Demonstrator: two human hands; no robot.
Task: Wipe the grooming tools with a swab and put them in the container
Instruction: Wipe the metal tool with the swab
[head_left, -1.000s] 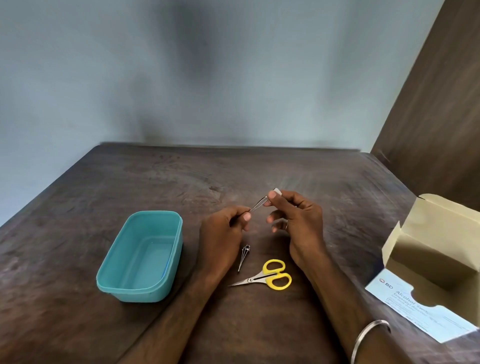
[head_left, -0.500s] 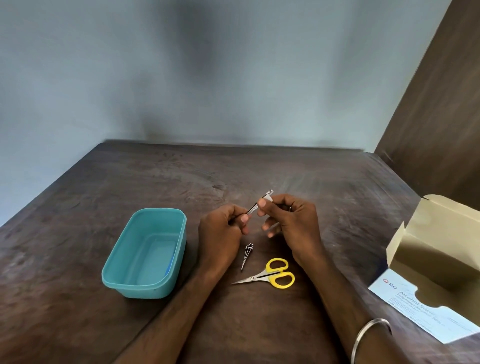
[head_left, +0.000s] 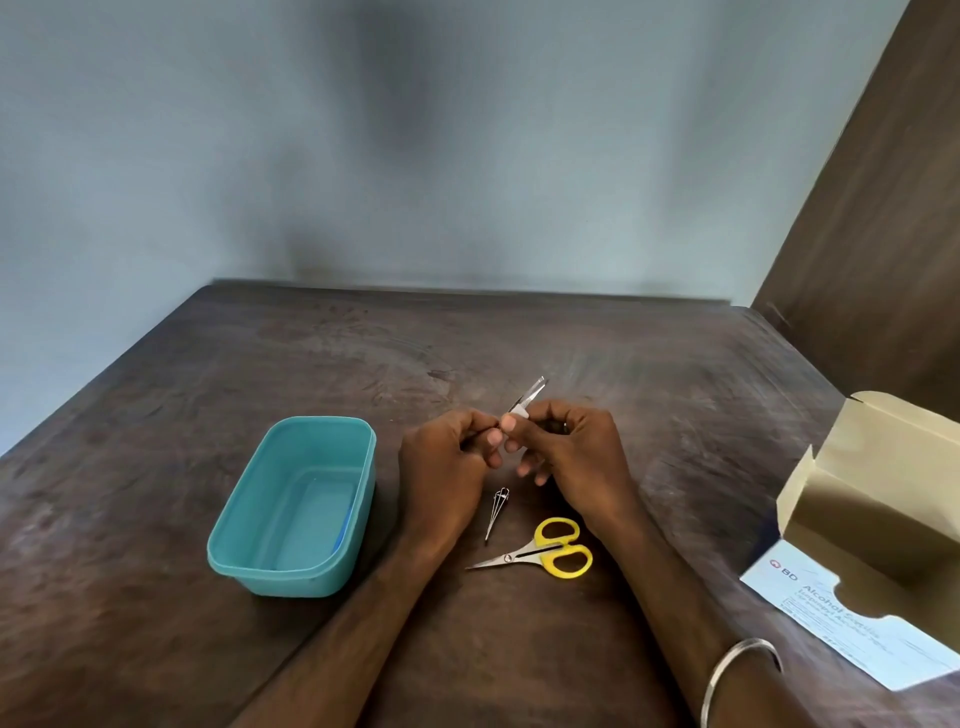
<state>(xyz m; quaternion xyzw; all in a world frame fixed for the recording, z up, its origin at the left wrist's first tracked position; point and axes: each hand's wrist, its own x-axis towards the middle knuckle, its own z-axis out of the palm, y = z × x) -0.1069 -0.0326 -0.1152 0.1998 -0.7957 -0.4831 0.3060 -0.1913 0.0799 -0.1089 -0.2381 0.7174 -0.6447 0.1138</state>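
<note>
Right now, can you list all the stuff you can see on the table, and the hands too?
Container: one, teal, on table left of the hands.
Tweezers: one, silver, held up between both hands.
Swab: one, white, pinched against the tweezers.
Small metal tool: one, silver, on table below the hands.
Scissors: one, yellow handles, beside that tool.
Swab box: one, open, right edge.
Table: one, dark brown.
Left hand: grips tweezers.
Right hand: pinches swab; bangle on wrist.

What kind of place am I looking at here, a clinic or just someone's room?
Probably a plain room at home, not a clinic, though that is a guess: a worn dark wooden table set against a bare bluish wall, with only a teal plastic container and an open cardboard box of alcohol swabs laid out.
</note>
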